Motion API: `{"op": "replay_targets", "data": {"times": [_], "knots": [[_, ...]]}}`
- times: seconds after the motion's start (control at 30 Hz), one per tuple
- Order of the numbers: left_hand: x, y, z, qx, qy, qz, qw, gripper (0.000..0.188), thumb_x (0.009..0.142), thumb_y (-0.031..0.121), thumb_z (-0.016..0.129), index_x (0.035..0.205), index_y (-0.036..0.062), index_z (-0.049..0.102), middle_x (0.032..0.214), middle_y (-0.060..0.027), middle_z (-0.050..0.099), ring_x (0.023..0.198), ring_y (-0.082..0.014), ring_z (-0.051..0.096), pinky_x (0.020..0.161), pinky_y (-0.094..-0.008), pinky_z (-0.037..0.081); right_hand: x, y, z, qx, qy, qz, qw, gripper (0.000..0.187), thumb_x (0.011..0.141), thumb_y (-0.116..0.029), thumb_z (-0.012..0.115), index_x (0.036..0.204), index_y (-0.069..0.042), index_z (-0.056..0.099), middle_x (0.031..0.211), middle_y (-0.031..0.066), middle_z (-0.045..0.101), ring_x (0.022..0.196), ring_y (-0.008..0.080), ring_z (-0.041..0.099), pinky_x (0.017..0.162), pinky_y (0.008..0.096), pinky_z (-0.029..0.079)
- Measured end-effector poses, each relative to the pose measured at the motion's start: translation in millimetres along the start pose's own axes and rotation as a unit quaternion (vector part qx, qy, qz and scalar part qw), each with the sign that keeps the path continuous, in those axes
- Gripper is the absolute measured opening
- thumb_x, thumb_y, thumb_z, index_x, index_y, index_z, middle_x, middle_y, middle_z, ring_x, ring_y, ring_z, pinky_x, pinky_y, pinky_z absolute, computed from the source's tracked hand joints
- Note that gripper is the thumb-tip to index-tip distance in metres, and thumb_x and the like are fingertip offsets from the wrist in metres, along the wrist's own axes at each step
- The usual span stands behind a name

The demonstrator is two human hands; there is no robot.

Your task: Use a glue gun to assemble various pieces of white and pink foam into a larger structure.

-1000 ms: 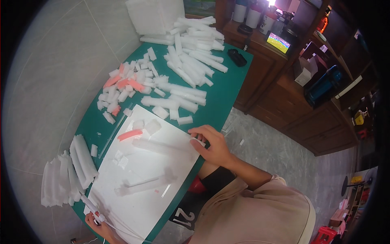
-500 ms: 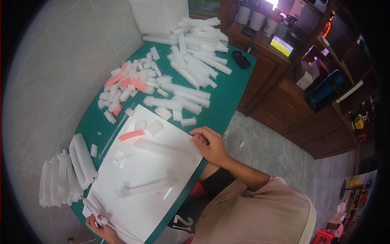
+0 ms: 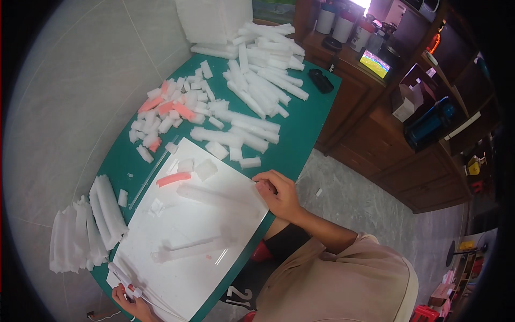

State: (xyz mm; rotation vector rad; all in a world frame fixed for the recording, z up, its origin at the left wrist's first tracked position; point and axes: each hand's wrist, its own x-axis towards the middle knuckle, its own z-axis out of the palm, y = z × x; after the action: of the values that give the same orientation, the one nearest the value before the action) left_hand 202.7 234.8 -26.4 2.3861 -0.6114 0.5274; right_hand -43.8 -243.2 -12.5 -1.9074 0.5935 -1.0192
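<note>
At the lower left, my left hand (image 3: 131, 305) is closed around a white hot glue gun (image 3: 121, 275) with a red part near the fingers; its cord trails over the white board (image 3: 161, 231). My right hand (image 3: 280, 197) rests at the board's right edge with its fingers curled; whether anything is inside is hidden. Two long white foam strips lie on the board, an upper strip (image 3: 212, 196) and a lower strip (image 3: 188, 250). Near the board's far end are a pink foam piece (image 3: 174, 179) and a squarish white foam block (image 3: 206, 170).
A green table (image 3: 300, 126) carries a heap of white and pink foam chunks (image 3: 166, 110) and piled long strips (image 3: 263, 70). More foam strips (image 3: 107, 212) stand by the wall at left. A clear rod (image 3: 153, 174) lies beside the board, and a black object (image 3: 320, 81) at the far right corner.
The view has shifted very slightly. Both hands and the foam pieces keep their places on and around the board.
</note>
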Motion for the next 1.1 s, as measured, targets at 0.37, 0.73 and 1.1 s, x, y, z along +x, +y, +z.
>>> {"op": "replay_targets", "data": {"times": [0.37,0.73,1.1], "knots": [[-1.2,-6.4,-0.2,-0.001,-0.007,0.031,0.999,0.027,0.089,0.006,0.061,0.112,-0.0054,0.056,0.11,-0.0106,0.044,0.099,-0.0225,0.047,0.086,-0.0323,0.042,0.5,-1.3,-0.6,-0.006,0.003,-0.001,1.0,0.008,0.086,-0.004,0.064,0.094,-0.002,0.064,0.076,0.0068,0.058,0.064,0.0143,0.054,0.057,0.0246,0.043],[-2.3,-8.3,-1.0,0.003,-0.013,0.021,1.0,0.03,0.089,0.008,0.063,0.114,-0.0052,0.055,0.11,-0.0106,0.044,0.099,-0.0222,0.049,0.081,-0.0314,0.045,-0.7,-0.8,1.5,-0.019,0.006,-0.007,1.0,0.007,0.086,-0.004,0.065,0.092,-0.002,0.064,0.076,0.0077,0.059,0.066,0.0164,0.056,0.059,0.0258,0.045],[-3.6,-9.0,-1.2,0.004,-0.009,0.018,1.0,0.03,0.088,0.009,0.064,0.114,-0.0048,0.056,0.111,-0.0101,0.044,0.097,-0.0214,0.049,0.081,-0.0321,0.044,-2.0,1.4,2.0,-0.024,0.005,-0.008,1.0,0.007,0.086,-0.005,0.065,0.092,-0.002,0.064,0.076,0.0081,0.059,0.065,0.0172,0.056,0.059,0.0264,0.046]]}}
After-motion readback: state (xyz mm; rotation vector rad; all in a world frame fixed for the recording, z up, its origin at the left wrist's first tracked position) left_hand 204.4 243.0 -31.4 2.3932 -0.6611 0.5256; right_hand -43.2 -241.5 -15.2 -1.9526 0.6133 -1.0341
